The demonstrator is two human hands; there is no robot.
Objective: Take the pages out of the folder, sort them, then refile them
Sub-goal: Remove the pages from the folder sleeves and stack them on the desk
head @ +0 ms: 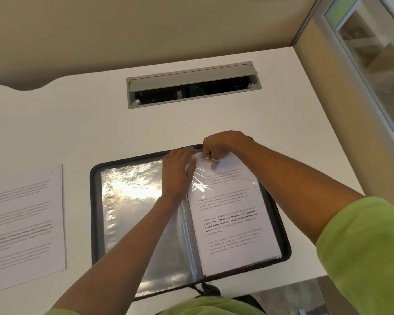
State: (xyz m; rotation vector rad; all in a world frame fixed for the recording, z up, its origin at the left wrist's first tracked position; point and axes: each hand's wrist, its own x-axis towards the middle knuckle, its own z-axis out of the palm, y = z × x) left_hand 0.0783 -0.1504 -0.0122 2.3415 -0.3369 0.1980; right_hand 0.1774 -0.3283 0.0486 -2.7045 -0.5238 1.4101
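Note:
A black zip folder lies open on the white desk, its clear plastic sleeves showing. The left sleeve is shiny and holds no page. In the right sleeve sits a printed page. My left hand rests flat with straight fingers on the sleeve's top edge near the spine. My right hand is curled and pinches the top edge of the sleeve or the page at the folder's far side; which of the two I cannot tell. A stack of printed pages lies on the desk to the left of the folder.
The white desk has an open grey cable hatch behind the folder. A beige wall stands at the back and a glass partition at the right. The desk's front edge runs just under the folder's zip pull.

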